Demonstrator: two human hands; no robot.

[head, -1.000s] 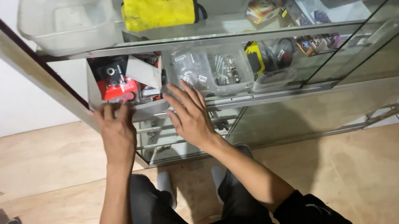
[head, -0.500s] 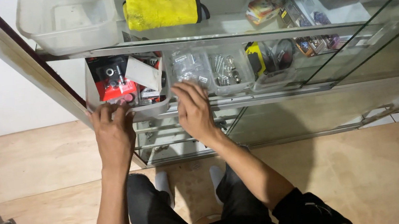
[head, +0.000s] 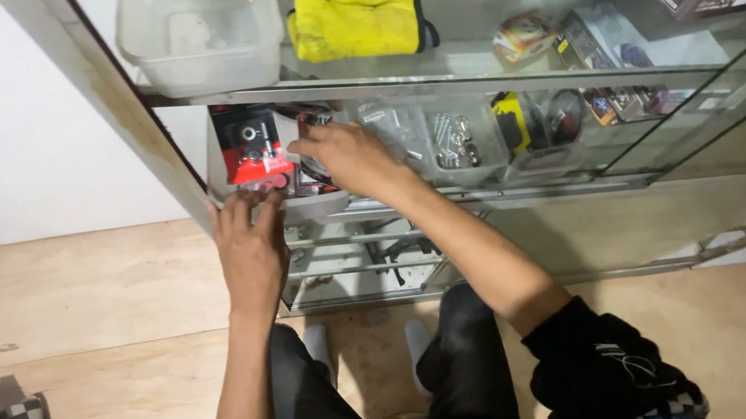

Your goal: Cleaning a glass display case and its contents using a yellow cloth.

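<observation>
At the cabinet's middle shelf: left hand (head: 249, 246) fingers curl on the clear tray (head: 314, 206) rim; right hand (head: 348, 156) fingers spread over packets, nothing pinched. Sorting step; next, pinch one packet.

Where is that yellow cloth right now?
In the head view, the yellow cloth lies on the cabinet's upper glass shelf, just right of a clear plastic tub and above the right hand.

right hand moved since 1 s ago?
Yes. The right hand has gone up and left, from the shelf's front edge into the clear tray, and is now beside the red packet. The left hand is on the tray's front rim.
</observation>
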